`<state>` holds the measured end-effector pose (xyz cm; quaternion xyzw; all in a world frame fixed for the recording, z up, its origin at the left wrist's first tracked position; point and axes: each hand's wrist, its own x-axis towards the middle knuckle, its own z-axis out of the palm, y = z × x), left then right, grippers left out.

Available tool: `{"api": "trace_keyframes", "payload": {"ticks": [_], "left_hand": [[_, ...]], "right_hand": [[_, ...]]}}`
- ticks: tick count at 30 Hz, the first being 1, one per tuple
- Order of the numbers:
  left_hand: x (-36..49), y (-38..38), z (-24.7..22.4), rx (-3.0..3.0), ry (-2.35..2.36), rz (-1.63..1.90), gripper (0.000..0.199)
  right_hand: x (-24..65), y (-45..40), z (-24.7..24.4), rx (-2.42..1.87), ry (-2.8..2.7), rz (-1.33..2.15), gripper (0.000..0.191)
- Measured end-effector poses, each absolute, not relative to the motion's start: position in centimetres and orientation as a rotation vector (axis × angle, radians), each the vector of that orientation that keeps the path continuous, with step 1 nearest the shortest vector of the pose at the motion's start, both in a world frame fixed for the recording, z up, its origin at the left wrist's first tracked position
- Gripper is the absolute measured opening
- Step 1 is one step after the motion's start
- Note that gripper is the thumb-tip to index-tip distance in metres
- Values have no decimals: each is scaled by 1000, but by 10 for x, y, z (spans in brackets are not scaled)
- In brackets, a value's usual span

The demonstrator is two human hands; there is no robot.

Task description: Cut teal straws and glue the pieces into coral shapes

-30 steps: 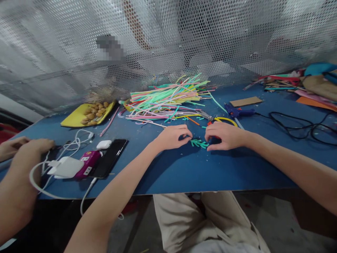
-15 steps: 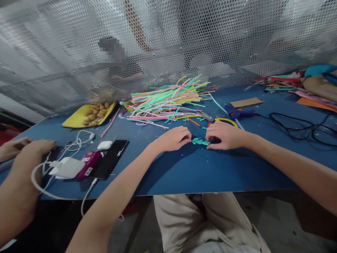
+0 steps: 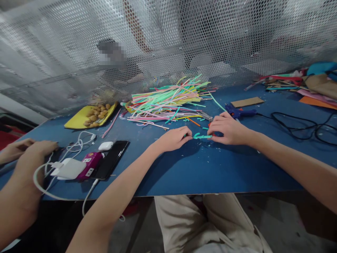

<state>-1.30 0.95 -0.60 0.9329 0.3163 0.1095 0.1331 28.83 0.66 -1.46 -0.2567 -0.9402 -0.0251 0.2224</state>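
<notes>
A teal pipe cleaner [image 3: 202, 136], bent into short curls on its left part, stretches low over the blue table [image 3: 181, 175]. My left hand [image 3: 174, 140] pinches its left end between thumb and finger. Its right end is in the closed fingers of my right hand [image 3: 228, 129], which hides part of a pair of cutters [image 3: 206, 116] behind it. Just beyond both hands lies a heap of coloured pipe cleaners [image 3: 168, 96], with short cut bits scattered near its front.
A blue glue gun [image 3: 242, 112] with a black cord and a cardboard strip [image 3: 247, 102] lie to the right. Leftward are a phone [image 3: 113, 160], a purple power adapter [image 3: 91, 165], white cables and a yellow tray [image 3: 76, 117]. Another person's hands [image 3: 39, 147] rest at far left.
My right hand has moved slightly up and away. More of the pipe cleaner's right part now shows straight between my hands. My left hand has barely moved.
</notes>
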Motion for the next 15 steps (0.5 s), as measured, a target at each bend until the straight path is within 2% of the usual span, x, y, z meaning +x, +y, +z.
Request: {"api": "trace_keyframes", "payload": {"ticks": [15], "left_hand": [[-11,9,-6,2690,886,333,23]], "right_hand": [[286,4,-14,-669,-2620,-55,23]]}}
